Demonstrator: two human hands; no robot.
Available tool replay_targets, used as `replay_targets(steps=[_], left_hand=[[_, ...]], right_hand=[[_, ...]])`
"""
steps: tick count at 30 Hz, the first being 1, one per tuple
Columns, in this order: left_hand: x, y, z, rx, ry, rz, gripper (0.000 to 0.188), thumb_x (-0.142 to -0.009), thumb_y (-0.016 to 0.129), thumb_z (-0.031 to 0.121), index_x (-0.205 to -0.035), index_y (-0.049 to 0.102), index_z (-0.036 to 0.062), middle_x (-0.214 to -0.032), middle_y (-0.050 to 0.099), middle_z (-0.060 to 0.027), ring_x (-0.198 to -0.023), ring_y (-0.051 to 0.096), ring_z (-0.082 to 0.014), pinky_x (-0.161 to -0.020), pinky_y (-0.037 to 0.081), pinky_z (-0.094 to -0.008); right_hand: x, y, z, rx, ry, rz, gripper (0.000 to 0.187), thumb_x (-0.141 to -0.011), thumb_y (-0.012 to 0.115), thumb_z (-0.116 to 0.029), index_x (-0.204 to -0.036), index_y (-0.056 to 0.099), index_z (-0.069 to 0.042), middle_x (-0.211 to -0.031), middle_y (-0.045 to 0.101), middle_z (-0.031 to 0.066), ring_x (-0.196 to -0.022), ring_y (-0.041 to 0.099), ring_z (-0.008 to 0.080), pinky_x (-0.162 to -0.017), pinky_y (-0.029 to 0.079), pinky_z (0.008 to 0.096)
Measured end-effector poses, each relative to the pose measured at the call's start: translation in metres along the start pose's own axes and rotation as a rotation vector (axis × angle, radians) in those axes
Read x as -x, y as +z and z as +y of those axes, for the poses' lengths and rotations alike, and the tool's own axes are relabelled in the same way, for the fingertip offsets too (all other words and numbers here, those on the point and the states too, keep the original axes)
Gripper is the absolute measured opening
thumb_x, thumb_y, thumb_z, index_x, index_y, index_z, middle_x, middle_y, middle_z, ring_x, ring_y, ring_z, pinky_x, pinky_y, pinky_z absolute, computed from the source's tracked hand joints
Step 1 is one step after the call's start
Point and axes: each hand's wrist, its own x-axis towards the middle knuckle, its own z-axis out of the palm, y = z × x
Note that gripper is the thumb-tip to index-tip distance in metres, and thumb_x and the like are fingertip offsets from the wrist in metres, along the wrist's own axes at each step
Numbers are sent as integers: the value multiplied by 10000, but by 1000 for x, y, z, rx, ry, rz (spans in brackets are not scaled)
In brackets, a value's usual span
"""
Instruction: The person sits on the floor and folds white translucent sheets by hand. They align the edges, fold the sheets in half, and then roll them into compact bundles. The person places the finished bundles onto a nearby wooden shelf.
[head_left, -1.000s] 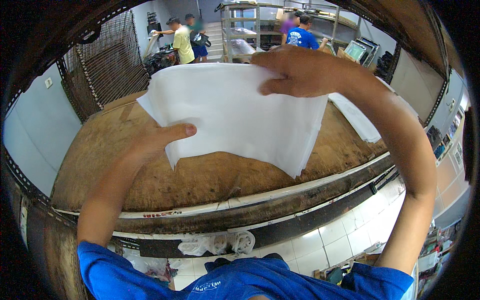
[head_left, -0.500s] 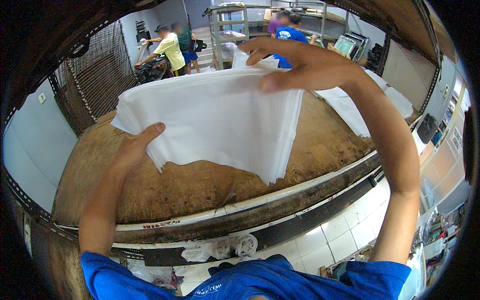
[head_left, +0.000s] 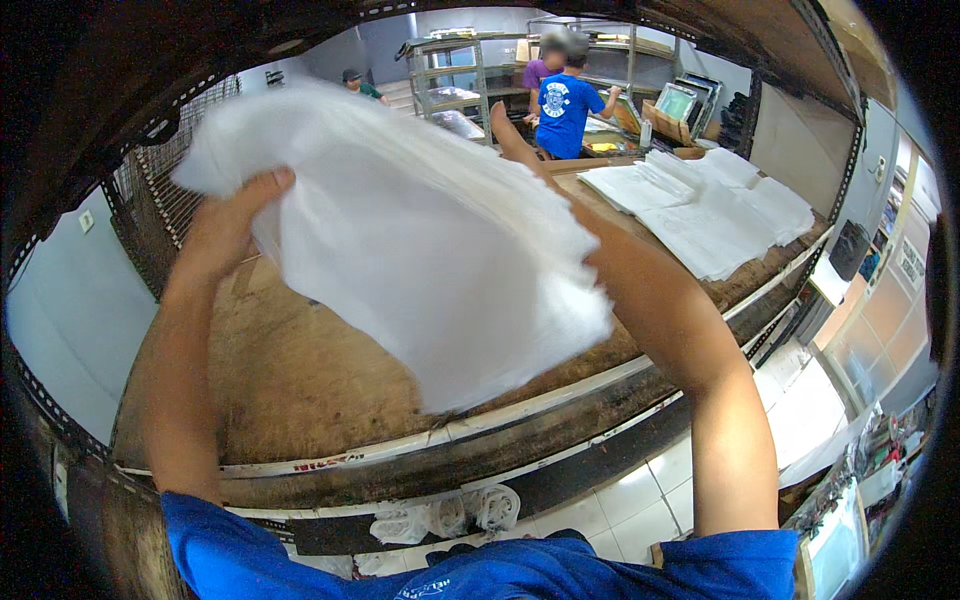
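Note:
A thick stack of thin white sheets (head_left: 400,240) hangs tilted above the brown worktable (head_left: 300,350), blurred by motion. My left hand (head_left: 235,215) is closed on its left edge, thumb on the near face and fingers hidden behind. Behind the stack's upper right edge reaches my right hand (head_left: 515,140). Only a narrow part of it shows, so its grip is hidden. On the table to the right lie more white sheets (head_left: 700,215) in flat, overlapping piles.
A white strip runs along the table's front edge (head_left: 450,432). Rolled clear plastic (head_left: 450,515) sits below it. Metal shelves (head_left: 450,85) stand at the back, near a person in a blue shirt (head_left: 565,105) and another in purple. Metal posts frame both sides.
The stack has swung up at its left and tilted down to the right. My right hand has gone from its top edge to behind it. The view has shifted, uncovering more sheets on the right.

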Motion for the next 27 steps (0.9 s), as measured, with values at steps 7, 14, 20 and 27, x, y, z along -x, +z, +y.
replay_targets(steps=[7,14,20,27], left_hand=[[-2,-18,66,-143,305,108,496,-884,667,375,-1206,651,-1,-1070,688,-135,-956,643,-229,-901,479,-333],[-2,3,102,-234,409,131,470,-868,629,362,-1125,656,-31,-980,689,-155,-863,654,-229,-813,502,-331],[-4,26,134,-196,375,-91,420,-866,570,311,-991,660,-79,-792,689,-183,-596,659,-224,-581,524,-364],[-8,31,125,-55,152,-296,457,-885,580,303,-1107,610,-95,-896,689,-190,-694,677,-251,-675,552,-366]], right_hand=[[70,41,-7,-184,10,-142,988,-837,354,-855,-1319,532,-12,-1258,620,145,-1169,594,247,-1039,435,389],[160,46,39,-499,-210,-207,959,-873,266,-836,-1481,360,-100,-1393,523,148,-1272,512,320,-1090,373,498],[186,77,73,-608,-552,14,929,-889,321,-803,-1549,209,-159,-1570,292,118,-1446,272,323,-1177,202,541],[166,66,73,-141,-648,322,1009,-848,431,-813,-1547,203,-123,-1554,294,102,-1434,277,276,-1174,220,485]])
